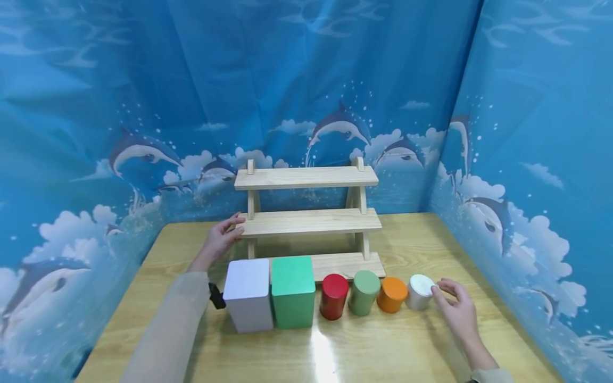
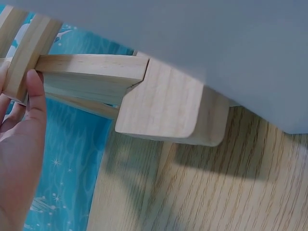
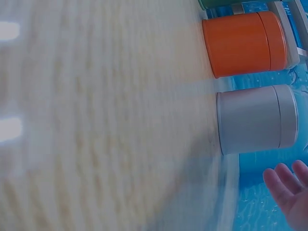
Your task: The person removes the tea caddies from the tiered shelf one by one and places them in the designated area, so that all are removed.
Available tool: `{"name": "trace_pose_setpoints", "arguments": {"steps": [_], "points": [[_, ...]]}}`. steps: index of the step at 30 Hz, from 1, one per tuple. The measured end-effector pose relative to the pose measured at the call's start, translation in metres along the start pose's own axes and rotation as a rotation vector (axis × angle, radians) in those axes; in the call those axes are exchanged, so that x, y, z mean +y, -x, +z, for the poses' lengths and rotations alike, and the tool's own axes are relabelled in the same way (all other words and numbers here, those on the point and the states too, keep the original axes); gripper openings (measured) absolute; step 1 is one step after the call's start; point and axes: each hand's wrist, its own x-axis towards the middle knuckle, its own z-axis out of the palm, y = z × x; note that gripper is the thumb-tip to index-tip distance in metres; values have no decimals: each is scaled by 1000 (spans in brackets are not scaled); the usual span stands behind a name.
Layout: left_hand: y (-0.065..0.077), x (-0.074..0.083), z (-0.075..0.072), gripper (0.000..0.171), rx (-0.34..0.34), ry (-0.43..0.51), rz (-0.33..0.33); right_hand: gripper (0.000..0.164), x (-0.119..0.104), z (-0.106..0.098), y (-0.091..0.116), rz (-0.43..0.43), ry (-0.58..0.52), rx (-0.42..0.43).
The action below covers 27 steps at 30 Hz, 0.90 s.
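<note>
A three-tier wooden display shelf (image 1: pixel 311 222) stands at the back of the table. My left hand (image 1: pixel 222 240) grips the left end of its middle board, with the thumb (image 2: pixel 36 94) on one face and the fingers round the other in the left wrist view. My right hand (image 1: pixel 457 308) is beside a white lidded canister (image 1: pixel 419 295) at the row's right end. In the right wrist view, its loosely bent fingers (image 3: pixel 276 185) show a gap from that canister. An orange canister (image 1: pixel 392 295) stands just left of the white one.
Along the same row stand a pale green canister (image 1: pixel 364 293), a red canister (image 1: pixel 333 298), a tall green box (image 1: pixel 293 298) and a white box (image 1: pixel 248 303). The boxes partly cover the shelf's lowest board. A blue dolphin-print curtain (image 1: pixel 297 96) encloses the wooden table (image 1: pixel 373 351).
</note>
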Motion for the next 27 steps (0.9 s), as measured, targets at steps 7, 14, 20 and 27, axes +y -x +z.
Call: {"name": "trace_pose_setpoints", "arguments": {"steps": [7,14,20,27], "points": [[-1,3,-1,49,1,-32,-1,26,-7,2,-6,-24,-8,44],[1,6,-2,47,17,-119,-11,22,-25,1,-16,-87,-14,38],[1,10,-4,47,43,-152,-5,24,-44,3,-30,-159,-18,-13],[2,24,-15,48,81,-155,-17,26,-68,9,-43,-264,-26,-78]]}}
